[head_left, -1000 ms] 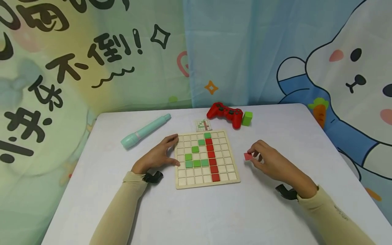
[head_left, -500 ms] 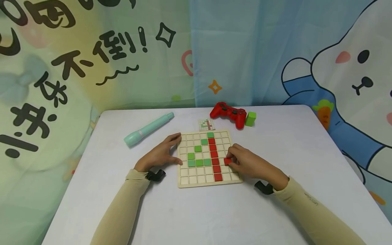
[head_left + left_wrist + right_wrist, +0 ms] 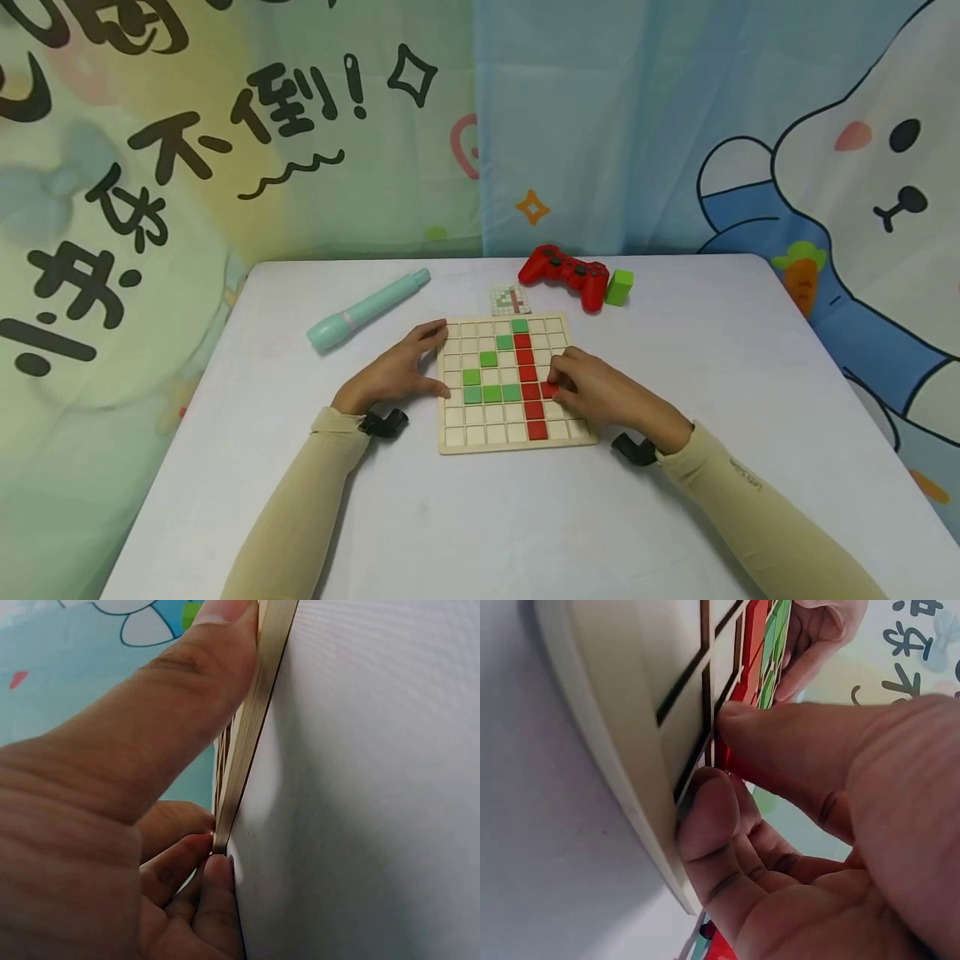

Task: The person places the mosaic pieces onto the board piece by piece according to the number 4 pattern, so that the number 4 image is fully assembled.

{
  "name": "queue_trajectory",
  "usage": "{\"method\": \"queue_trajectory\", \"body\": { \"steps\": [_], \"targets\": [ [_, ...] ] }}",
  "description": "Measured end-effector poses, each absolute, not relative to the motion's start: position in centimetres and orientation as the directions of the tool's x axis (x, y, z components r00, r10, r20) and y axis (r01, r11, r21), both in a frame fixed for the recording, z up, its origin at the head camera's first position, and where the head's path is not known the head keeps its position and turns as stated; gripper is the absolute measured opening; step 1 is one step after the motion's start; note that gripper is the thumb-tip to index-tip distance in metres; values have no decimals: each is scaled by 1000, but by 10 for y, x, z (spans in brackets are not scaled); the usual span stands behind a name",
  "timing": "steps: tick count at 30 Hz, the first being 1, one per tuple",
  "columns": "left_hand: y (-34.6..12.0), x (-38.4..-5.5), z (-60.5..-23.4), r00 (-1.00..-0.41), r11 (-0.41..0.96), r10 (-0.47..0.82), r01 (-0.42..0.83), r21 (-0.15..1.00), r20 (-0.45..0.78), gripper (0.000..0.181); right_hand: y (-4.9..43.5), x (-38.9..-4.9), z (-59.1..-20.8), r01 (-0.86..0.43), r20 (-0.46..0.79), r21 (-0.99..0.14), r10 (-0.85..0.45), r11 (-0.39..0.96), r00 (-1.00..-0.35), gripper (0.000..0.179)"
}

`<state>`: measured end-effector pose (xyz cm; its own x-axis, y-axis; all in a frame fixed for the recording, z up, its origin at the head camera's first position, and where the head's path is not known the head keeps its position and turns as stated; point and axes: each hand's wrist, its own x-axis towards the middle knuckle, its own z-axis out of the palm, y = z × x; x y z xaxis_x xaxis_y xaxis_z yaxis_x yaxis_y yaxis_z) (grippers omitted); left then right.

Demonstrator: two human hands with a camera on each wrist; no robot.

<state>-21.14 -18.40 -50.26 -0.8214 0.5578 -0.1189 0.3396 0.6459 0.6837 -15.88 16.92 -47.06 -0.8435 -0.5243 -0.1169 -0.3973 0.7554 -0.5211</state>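
Note:
A square wooden grid board (image 3: 455,436) lies on the table, with green tiles (image 3: 492,394) in its left half and a column of red tiles (image 3: 534,409) right of centre. My right hand (image 3: 611,396) pinches another red tile (image 3: 550,389) between thumb and fingers, just right of that column. Whether this tile is fully down in its cell is hidden by the fingers. My left hand (image 3: 393,375) rests along the board's left edge, thumb and fingers spread apart; the thumb touches the rim (image 3: 262,697) in the left wrist view.
Behind the board lies a small pattern card (image 3: 510,300). A red game controller (image 3: 566,273) and a green block (image 3: 619,287) stand at the back right. To the back left is a mint-green cylinder (image 3: 367,312). A printed curtain (image 3: 555,125) hangs behind the table.
My right hand has moved left from beside the board, carrying the red tile over the grid to beside the red column. The left hand has stayed at the board's edge.

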Motion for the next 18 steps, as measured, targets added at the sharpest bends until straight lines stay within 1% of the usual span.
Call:
{"method": "queue_trajectory", "body": {
  "steps": [4,8,13,16,18],
  "targets": [
    [-184,-211,-502,-818,647,560,333,686,-130,115,170,-160,-471,-368,-126,-535,-503,760,-855,10],
    [-186,-213,-502,-824,649,550,320,690,-135,114,166,-164,-473,-350,-111,-550,-482,758,-869,12],
    [-190,-210,-512,-834,637,534,291,714,-137,112,161,-166,-477,-342,-135,-550,-485,762,-864,12],
    [-192,-207,-521,-829,629,542,292,720,-138,106,163,-163,-480,-324,-151,-544,-470,774,-870,15],
    [-195,-205,-526,-823,621,550,290,728,-141,97,166,-160,-481,-318,-137,-542,-455,778,-880,20]
  ]
}}
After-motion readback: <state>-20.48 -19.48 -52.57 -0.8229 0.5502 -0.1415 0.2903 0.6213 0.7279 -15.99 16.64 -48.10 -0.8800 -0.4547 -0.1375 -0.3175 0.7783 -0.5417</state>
